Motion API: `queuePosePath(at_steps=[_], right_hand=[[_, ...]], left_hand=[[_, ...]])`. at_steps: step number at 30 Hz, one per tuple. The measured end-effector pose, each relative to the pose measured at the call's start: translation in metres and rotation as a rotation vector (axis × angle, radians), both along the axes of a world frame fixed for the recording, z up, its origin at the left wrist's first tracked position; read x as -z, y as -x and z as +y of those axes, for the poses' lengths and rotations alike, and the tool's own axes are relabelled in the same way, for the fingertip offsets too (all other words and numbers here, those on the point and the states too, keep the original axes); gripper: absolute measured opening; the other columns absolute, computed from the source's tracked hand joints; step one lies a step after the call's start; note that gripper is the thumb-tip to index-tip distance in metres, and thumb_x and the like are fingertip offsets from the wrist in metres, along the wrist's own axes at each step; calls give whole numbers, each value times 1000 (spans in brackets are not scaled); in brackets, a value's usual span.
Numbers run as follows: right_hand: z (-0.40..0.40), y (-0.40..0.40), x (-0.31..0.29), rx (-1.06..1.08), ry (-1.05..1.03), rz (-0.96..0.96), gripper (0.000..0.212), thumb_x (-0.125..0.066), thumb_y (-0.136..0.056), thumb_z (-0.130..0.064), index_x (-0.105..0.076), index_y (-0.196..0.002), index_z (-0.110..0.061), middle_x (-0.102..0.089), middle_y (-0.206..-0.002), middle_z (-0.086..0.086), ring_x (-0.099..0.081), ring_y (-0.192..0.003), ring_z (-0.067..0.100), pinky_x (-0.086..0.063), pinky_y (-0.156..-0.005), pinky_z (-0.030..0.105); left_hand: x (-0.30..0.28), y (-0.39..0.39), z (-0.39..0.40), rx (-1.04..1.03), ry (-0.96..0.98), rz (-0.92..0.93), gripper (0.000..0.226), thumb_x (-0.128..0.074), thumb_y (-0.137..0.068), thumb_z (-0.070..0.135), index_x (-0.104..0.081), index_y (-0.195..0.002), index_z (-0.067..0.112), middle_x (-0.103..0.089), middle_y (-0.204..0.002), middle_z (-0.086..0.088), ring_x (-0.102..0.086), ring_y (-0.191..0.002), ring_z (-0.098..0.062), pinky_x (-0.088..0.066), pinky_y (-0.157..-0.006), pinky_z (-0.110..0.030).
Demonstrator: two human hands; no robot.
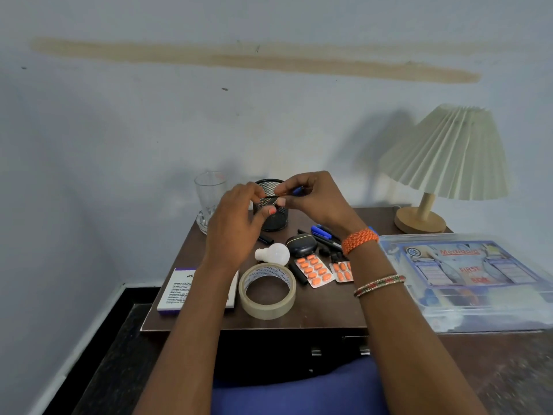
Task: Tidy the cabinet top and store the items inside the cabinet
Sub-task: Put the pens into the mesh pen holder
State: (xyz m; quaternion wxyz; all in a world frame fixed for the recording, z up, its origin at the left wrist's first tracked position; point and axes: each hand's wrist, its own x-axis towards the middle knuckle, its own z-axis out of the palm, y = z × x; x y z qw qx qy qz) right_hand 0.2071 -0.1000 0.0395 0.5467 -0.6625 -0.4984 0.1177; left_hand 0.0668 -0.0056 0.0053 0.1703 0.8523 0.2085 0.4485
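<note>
Both hands are raised above the dark wooden cabinet top [323, 313], in front of a black mesh pen holder [276, 220]. My right hand [314, 199] pinches a blue pen [297, 190] by its end. My left hand [236, 217] has its fingertips at the pen's other end; the part between the hands is mostly hidden. Below lie a white bulb [275, 253], a tape roll [267, 290], two orange pill strips [315, 271], a black earbud case [302, 245], loose pens and markers [324, 235] and a white-purple box [176, 290].
A clear glass [208, 196] stands at the back left. A pleated lamp [446, 163] stands at the back right. A clear first aid box [466, 280] covers the right side. The cabinet's dark front with metal handles [315, 351] is below the top's edge.
</note>
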Motion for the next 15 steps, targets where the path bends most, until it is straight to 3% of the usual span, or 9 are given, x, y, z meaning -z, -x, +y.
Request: queuePosePath(at_steps=[2, 5, 7, 10, 15], right_hand=[[-1, 5, 3, -28, -45, 93, 26, -75, -74, 4, -69, -99, -1, -70, -91, 18, -67, -81, 21, -58, -82, 32], [-1, 8, 4, -52, -102, 210, 27, -72, -74, 10, -64, -99, 3, -66, -81, 9, -65, -68, 11, -57, -67, 21], [0, 10, 6, -53, -119, 247, 23, -71, -75, 10, -64, -97, 5, -66, -78, 7, -66, -62, 5, -55, -62, 16], [3, 11, 9, -48, -134, 304, 22, -70, -78, 7, -64, -99, 8, -66, -80, 10, -66, -65, 12, -56, -64, 19], [10, 8, 18, -26, -215, 406, 18, -65, -85, 2, -64, -104, 3, -67, -87, 14, -70, -79, 23, -59, -74, 27]], left_hand=[[6, 1, -1, 134, 194, 107, 13, -65, -86, 23, -63, -99, 20, -64, -89, 5, -58, -76, -1, -47, -64, -16], [12, 4, 0, 222, 371, 116, 9, -59, -89, 10, -67, -89, 14, -69, -79, -5, -61, -62, 3, -45, -56, -7], [10, 6, 0, 244, 433, 77, 7, -61, -89, 14, -67, -90, 17, -68, -79, 1, -61, -64, 6, -47, -56, -6], [6, 5, -2, 229, 434, 95, 9, -63, -88, 21, -63, -96, 24, -62, -82, 17, -58, -73, 10, -42, -62, 1], [7, 8, 3, 165, 488, 64, 9, -56, -93, 19, -64, -96, 15, -67, -78, 1, -62, -62, -3, -49, -61, -12]])
